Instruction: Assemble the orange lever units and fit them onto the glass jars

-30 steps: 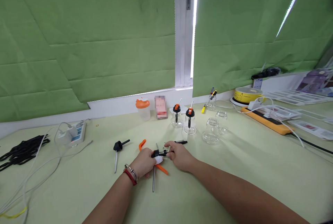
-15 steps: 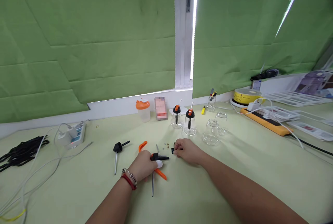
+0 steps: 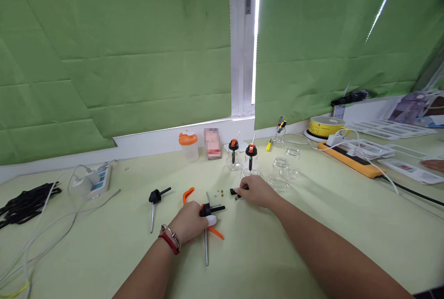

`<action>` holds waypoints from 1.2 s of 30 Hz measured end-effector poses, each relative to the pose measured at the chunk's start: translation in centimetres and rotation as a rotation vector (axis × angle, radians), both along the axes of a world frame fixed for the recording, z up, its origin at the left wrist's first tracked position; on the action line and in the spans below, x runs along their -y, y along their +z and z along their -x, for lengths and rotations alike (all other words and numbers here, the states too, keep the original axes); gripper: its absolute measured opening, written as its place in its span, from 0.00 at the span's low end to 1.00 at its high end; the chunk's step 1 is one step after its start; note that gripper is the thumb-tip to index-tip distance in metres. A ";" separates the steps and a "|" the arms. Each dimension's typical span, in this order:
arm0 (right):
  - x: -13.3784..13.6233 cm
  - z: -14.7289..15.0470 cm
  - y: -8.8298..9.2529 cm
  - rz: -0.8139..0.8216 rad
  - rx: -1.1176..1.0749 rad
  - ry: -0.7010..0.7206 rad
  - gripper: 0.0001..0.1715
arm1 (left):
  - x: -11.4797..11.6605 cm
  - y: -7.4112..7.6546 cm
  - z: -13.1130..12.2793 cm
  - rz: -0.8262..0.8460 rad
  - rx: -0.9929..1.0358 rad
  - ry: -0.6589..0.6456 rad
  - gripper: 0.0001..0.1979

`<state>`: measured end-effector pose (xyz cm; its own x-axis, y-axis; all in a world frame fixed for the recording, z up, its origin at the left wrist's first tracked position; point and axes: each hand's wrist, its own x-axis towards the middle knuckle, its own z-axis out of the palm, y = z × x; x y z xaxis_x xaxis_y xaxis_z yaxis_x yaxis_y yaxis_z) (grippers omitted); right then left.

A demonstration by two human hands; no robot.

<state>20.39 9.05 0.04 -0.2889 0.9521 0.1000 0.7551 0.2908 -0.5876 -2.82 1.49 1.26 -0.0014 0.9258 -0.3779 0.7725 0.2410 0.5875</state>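
Note:
My left hand point(image 3: 189, 221) is closed round a black lid piece point(image 3: 207, 210) with a side spout; a long metal rod points down beneath it. The thumb wears a white wrap. Orange curved handles point(image 3: 188, 193) show on both sides of this hand, and a thin metal rod point(image 3: 208, 198) lies behind it. My right hand point(image 3: 257, 190) pinches small dark parts low over the table, partly hidden by the fingers. Touching or near its fingertips is a small black piece point(image 3: 232, 192). Tiny brass-coloured bits point(image 3: 222, 193) lie between the hands. Another black lid with rod point(image 3: 155, 196) lies to the left.
Two glass jars with black-and-orange lids point(image 3: 251, 151) stand behind my right hand, with open glass jars point(image 3: 279, 179) beside them. An orange-lidded cup point(image 3: 189, 146) stands at the back. Cables and a power strip point(image 3: 103, 181) lie left; an orange power strip point(image 3: 352, 160) lies right.
My right hand has shifted slightly up and right, and more of the small dark parts shows at its fingertips. My left hand keeps its hold on the lid piece; the view has shifted slightly.

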 end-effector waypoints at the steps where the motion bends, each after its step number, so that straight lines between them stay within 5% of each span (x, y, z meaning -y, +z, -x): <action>1: -0.1 -0.2 0.1 -0.005 -0.007 0.001 0.12 | 0.0 0.1 0.0 0.002 0.009 0.003 0.18; 22: -2.1 -2.8 -0.9 0.250 -0.185 -0.060 0.22 | -0.2 0.2 0.2 0.038 0.012 -0.015 0.19; 27: -1.9 -3.1 -0.8 0.377 -0.168 0.027 0.15 | -0.1 0.1 0.3 0.033 0.028 -0.012 0.20; 36: -1.9 -3.3 -0.7 0.282 -0.118 -0.002 0.13 | -0.2 0.0 0.3 0.022 0.006 -0.016 0.20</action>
